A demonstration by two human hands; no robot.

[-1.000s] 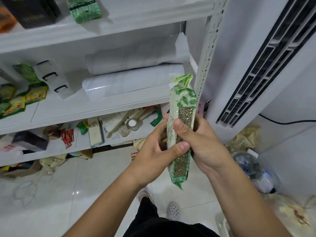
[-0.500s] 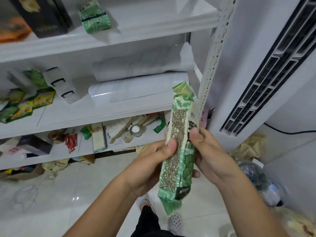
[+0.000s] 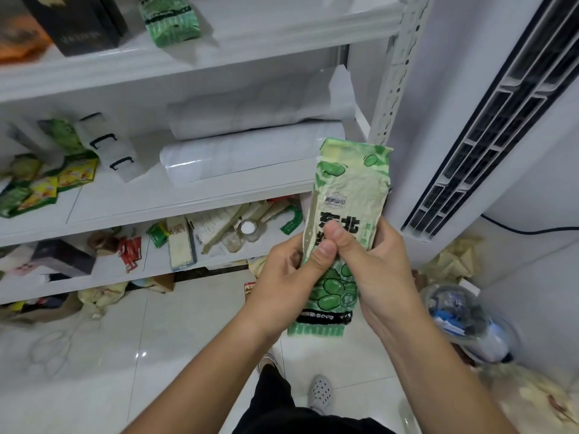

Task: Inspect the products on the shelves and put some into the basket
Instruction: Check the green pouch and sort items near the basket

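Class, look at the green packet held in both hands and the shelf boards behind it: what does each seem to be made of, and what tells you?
Green packet: thin glossy plastic film, judging by its wrinkles and sheen.
Shelf boards: smooth white surface, probably painted or laminated board; the core is not visible.

bean packet: pale beige, green bean pattern, black characters
shelves: white
box: black
floor: glossy white tiles
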